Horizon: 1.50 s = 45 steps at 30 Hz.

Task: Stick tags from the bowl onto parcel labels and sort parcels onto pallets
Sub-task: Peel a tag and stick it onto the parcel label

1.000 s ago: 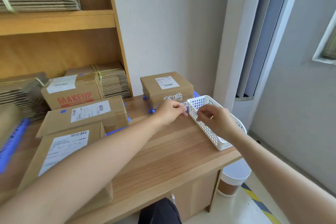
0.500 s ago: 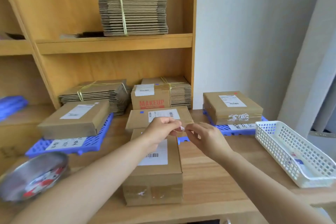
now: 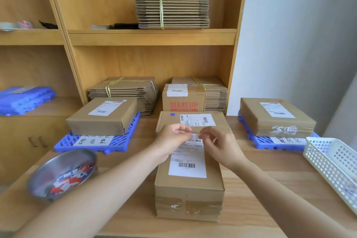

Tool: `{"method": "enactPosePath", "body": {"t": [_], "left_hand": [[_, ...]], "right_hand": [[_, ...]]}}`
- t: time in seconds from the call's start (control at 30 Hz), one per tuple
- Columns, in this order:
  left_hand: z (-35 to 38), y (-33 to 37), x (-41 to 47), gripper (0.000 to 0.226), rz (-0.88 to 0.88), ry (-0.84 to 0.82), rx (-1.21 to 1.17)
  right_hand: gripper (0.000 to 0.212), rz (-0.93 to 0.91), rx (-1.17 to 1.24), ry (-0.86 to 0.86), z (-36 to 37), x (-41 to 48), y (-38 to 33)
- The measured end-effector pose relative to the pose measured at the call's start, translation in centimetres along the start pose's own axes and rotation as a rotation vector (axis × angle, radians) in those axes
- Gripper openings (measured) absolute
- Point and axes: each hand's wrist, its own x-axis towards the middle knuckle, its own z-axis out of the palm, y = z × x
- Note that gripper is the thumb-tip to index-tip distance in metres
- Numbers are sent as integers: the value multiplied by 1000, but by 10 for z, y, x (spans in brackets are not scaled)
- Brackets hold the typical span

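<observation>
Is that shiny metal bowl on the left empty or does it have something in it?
Not empty. The round shiny metal bowl holds a loose heap of small red, blue and white paper tags across its bottom.

Strapped cardboard bundle (image 3: 172, 3) on wooden shelf (image 3: 152, 38); white mesh basket (image 3: 324, 160) on table (image 3: 270, 189).

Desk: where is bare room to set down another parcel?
Widest bare wood: between the front parcel and the white basket, before the right pallet. A narrower strip runs between the bowl and that parcel, under the left forearm. Back middle: crowded boxes.
</observation>
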Motion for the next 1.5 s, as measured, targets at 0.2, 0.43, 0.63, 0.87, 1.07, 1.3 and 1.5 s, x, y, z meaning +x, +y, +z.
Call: {"method": "enactPosePath", "body": {"t": [0.2,0.43,0.63,0.87,1.07,1.3,1.5], "left_hand": [[3,-4,8,15,58,-5,87],[2,-12,23,10,133,26,215],[-11,-33,39,19,341,63,706],[-20,-51,48,35,498,92,978],[-17,-56,48,36,497,118,1001],[-15,-59,45,31,477,134,961],[-12,-58,42,31,481,143,989]], "right_hand": [[27,386,120,-228,1,25,1],[34,507,222,-325,-5,40,8],[32,683,186,-362,-13,54,28],[16,823,117,-446,-12,64,46],[22,817,65,-497,-9,71,48],[25,829,-68,-547,-8,77,45],[38,790,-257,-598,-2,84,43]]}}
